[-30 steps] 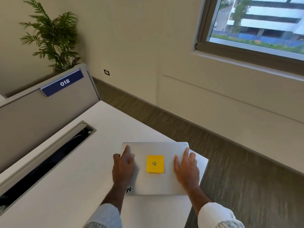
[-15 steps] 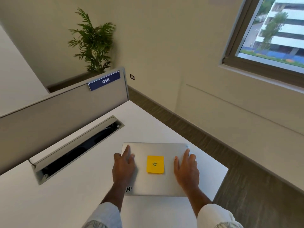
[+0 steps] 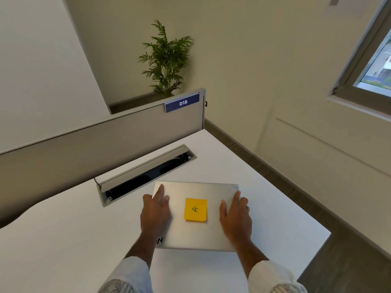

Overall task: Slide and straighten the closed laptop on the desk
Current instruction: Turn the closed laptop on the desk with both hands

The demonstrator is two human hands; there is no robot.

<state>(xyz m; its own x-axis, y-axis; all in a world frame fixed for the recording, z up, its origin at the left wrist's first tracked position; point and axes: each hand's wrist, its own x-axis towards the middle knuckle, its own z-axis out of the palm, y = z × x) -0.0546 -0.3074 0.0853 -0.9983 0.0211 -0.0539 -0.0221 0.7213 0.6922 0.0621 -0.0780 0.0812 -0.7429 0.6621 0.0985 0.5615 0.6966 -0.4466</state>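
Note:
A closed silver laptop point(image 3: 195, 235) lies flat on the white desk point(image 3: 63, 240), its far left corner close to the cable tray. A yellow sticky note point(image 3: 195, 209) sits in the middle of its lid. My left hand point(image 3: 155, 211) lies palm down on the left part of the lid, fingers reaching its left edge. My right hand point(image 3: 235, 216) presses flat on the right part of the lid, fingertips near the far right corner. Both hands hold the laptop against the desk.
An open cable tray point(image 3: 146, 173) is sunk into the desk just beyond the laptop. A grey divider panel point(image 3: 101, 144) with a blue "018" label point(image 3: 182, 102) backs the desk. The desk's right edge point(image 3: 296, 199) drops to the floor. A potted plant point(image 3: 166, 60) stands behind the divider.
The laptop has slid left across the desk under both hands, away from the right corner and nearer the cable tray. The view has turned left with it.

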